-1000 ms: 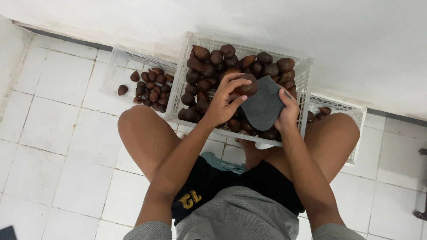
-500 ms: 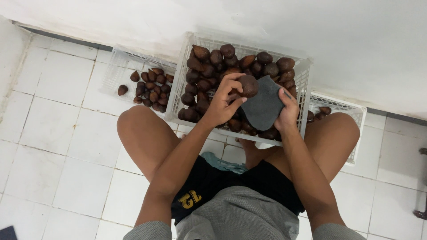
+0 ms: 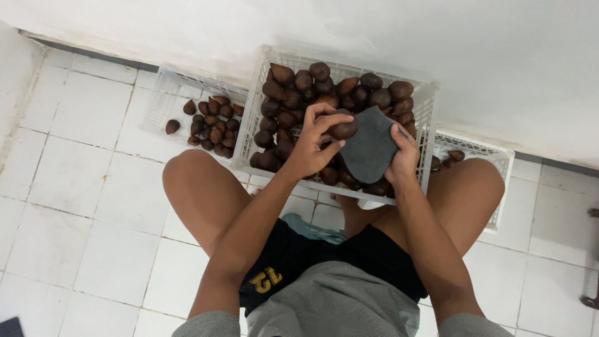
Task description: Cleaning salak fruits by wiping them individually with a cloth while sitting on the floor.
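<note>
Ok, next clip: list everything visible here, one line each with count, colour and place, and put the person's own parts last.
middle crate: one, white plastic lattice, in front of the knees, by the wall.
left crate: one, white, on the floor left of the middle one.
right crate: one, white, partly behind the right knee.
loose fruits: many, dark brown and scaly; piled high in the middle crate, a smaller heap in the left one, a few in the right one.
held fruit: one, brown, pressed against the pad.
pad: one, dark grey, flat.
floor: white tiles.
wall: white.
left hand: grips the held fruit.
right hand: holds the pad.
</note>
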